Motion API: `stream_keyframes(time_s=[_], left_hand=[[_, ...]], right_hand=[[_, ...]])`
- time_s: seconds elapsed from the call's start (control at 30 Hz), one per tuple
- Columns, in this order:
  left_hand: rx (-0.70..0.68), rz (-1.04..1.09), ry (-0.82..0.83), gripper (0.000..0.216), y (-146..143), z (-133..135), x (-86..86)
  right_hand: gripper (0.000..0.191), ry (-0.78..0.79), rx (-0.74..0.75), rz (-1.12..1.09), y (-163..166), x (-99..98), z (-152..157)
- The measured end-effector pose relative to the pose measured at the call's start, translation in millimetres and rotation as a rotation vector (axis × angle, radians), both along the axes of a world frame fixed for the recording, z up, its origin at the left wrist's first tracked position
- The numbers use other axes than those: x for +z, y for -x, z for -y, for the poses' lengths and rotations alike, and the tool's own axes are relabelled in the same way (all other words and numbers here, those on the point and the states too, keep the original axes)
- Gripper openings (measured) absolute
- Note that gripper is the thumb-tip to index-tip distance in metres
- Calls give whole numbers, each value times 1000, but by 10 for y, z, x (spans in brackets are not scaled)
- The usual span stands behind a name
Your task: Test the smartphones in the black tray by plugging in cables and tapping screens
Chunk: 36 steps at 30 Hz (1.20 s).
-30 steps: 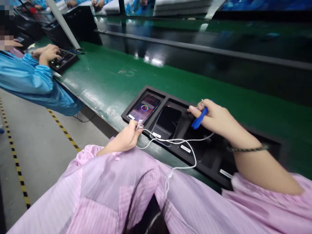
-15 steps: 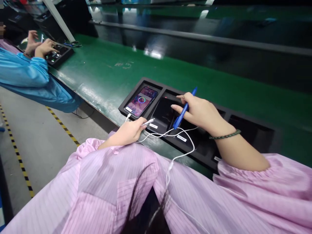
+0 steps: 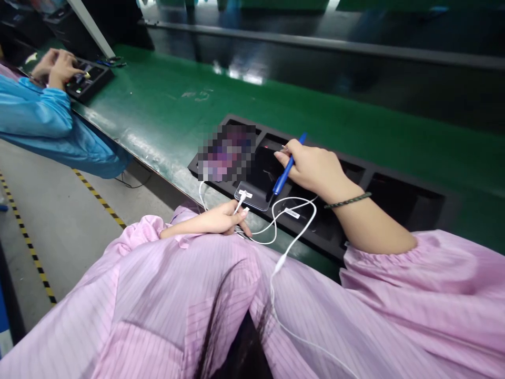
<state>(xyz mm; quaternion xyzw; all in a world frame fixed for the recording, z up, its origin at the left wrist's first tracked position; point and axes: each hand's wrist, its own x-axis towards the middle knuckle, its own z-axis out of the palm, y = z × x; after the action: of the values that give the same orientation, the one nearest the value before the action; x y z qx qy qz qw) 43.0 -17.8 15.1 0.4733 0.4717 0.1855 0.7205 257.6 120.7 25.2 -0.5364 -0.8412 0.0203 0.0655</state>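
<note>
My left hand (image 3: 216, 217) is closed on a white charging cable (image 3: 294, 239) at the tray's front edge. One plug of it lies over the white label of a black phone (image 3: 258, 199), and a second white tip sticks out by my fingers. The phone's near end appears tilted up from its compartment. Above the phone's far part, my right hand (image 3: 315, 167) grips a blue pen (image 3: 290, 164) between bent fingers; whether its fingertips touch the phone I cannot tell. At the left compartment another phone (image 3: 226, 155) is blurred out by pixels, with a white cable at its near end.
The black foam tray (image 3: 365, 176) has several compartments and lies on a green bench (image 3: 165, 95). Another labelled phone (image 3: 292, 213) sits under my right forearm side. At far left, a co-worker's hands (image 3: 57, 66) work over another black tray (image 3: 94, 84).
My left hand has lowered slightly, and the white plug now lies over the phone's label. The phone's near end seems raised. My right hand, holding the pen, has shifted slightly left.
</note>
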Motion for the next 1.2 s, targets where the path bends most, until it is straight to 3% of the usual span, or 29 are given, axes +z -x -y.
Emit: stream_keyframes(time_s=[0.1,0.23,0.57,0.8,0.93,1.03,1.13,1.2], left_hand=[[16,83,23,32,-66,-18,-55],[102,89,42,31,-79,3,-7],[350,225,176,33,-138,-4,105],[302,224,192,41,-73,-58,30],[116,205,207,51,63,-90,12],[80,68,71,64,241,-2,111],[211,-164,-288,61,421,155,321],[294,-202,-466,54,473,226,486]], right_hand=[[39,21,3,21,14,34,17],[39,42,3,6,22,53,27],[42,103,-34,-232,-8,14,-30],[29,133,21,-203,-27,72,-33],[30,91,85,-17,9,211,95],[30,15,98,71,-81,335,193],[31,-43,18,98,-365,403,244],[32,-32,-41,70,-615,392,254]])
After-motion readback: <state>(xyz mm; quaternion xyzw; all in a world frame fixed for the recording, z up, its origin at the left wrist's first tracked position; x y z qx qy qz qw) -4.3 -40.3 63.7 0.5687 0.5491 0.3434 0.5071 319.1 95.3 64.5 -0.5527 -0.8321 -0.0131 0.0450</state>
